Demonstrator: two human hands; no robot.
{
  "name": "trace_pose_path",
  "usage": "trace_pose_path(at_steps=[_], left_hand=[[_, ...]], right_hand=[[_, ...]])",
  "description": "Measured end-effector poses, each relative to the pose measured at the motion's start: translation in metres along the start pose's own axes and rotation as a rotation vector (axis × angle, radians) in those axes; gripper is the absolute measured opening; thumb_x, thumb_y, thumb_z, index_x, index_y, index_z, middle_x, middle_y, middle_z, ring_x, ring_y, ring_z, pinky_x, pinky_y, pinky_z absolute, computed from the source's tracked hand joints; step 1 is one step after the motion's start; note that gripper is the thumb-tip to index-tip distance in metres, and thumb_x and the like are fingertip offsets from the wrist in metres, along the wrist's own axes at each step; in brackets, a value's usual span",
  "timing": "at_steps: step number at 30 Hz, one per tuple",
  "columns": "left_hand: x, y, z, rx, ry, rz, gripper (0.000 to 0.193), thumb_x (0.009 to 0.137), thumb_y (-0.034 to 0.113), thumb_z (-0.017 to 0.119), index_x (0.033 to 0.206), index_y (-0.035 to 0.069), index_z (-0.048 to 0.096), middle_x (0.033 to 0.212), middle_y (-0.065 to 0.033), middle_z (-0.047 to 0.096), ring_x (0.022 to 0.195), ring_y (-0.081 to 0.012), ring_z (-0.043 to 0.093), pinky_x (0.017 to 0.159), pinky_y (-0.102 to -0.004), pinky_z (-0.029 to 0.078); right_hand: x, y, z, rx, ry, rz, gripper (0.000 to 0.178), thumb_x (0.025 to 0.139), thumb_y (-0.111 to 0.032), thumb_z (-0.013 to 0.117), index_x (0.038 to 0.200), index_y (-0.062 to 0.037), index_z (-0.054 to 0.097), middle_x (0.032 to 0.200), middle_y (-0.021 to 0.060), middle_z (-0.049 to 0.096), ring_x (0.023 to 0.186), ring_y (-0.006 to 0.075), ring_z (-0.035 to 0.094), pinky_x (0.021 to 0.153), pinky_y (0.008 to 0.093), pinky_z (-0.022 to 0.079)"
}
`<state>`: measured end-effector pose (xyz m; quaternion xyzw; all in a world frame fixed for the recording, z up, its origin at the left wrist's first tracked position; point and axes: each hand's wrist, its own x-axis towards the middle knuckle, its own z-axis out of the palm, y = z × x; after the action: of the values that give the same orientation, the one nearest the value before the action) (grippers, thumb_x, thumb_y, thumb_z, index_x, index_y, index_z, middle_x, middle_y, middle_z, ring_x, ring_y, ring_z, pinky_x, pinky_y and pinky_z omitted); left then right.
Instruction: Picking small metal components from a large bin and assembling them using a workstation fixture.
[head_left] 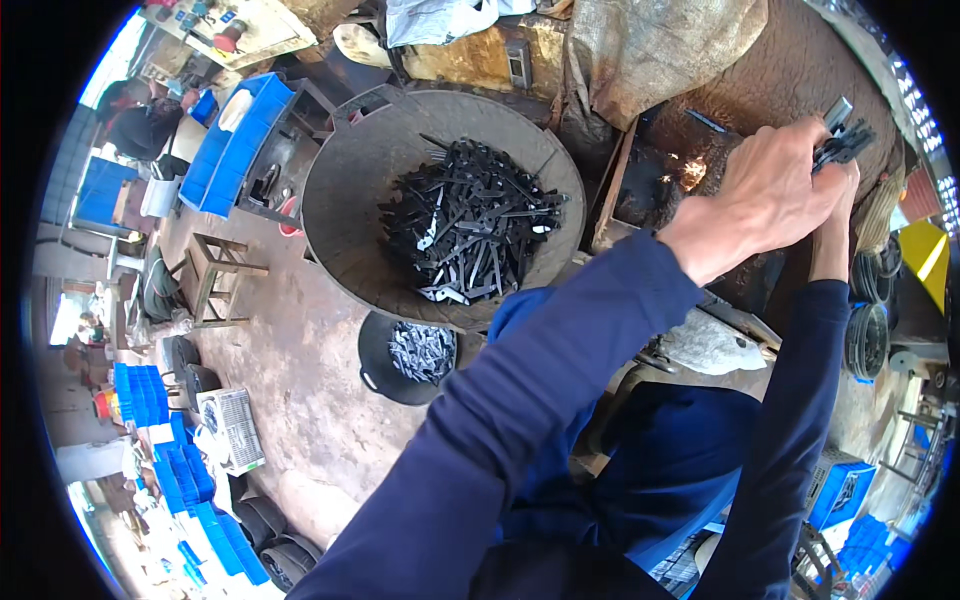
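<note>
At the upper right, my left hand (755,195) is closed, and dark metal tool pieces (845,143) stick out past its fingers. A shinier grey end (838,112) shows beside the dark jagged part; the exact kind cannot be made out. My right hand (838,205) is up against the left one, mostly hidden behind it, so its fingers do not show clearly. Both hands are raised over a dark, dirty work surface with a glowing orange-white spot (692,172) just left of them. A thin bluish strip (706,121) lies beyond that spot.
Left of my arms stands a large round metal pan (345,200) heaped with black metal tool parts (475,225). Below it sits a black bucket (375,385) of small grey pieces. A wooden stool (215,270), blue bins (235,145) and another person (145,130) are at left.
</note>
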<state>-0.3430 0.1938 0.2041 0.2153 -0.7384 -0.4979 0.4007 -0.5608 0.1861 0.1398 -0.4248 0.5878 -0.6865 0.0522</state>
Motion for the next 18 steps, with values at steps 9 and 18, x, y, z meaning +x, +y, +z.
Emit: trace_pose_path(at_steps=[9,18], left_hand=[[-0.005,-0.057,0.016,-0.039,0.143,-0.125,0.024,0.083,0.016,0.058,0.094,-0.005,0.062,0.08,-0.0287,0.066,0.08,-0.0476,0.064,0.075,-0.0554,0.051],[-0.006,-0.053,0.02,0.044,0.076,-0.213,0.025,0.079,0.019,0.06,0.088,-0.004,0.062,0.083,-0.0296,0.066,0.083,-0.0473,0.064,0.079,-0.0563,0.05]], right_hand=[[-0.001,-0.024,-0.005,-0.234,-0.056,0.276,0.029,0.098,-0.029,0.063,0.106,-0.0025,0.073,0.062,-0.0049,0.051,0.051,0.0039,0.043,0.045,0.0244,0.032],[-0.006,-0.031,0.004,-0.205,0.009,0.169,0.031,0.096,-0.032,0.067,0.108,-0.0039,0.071,0.079,-0.0005,0.066,0.057,0.003,0.044,0.049,0.0211,0.033]])
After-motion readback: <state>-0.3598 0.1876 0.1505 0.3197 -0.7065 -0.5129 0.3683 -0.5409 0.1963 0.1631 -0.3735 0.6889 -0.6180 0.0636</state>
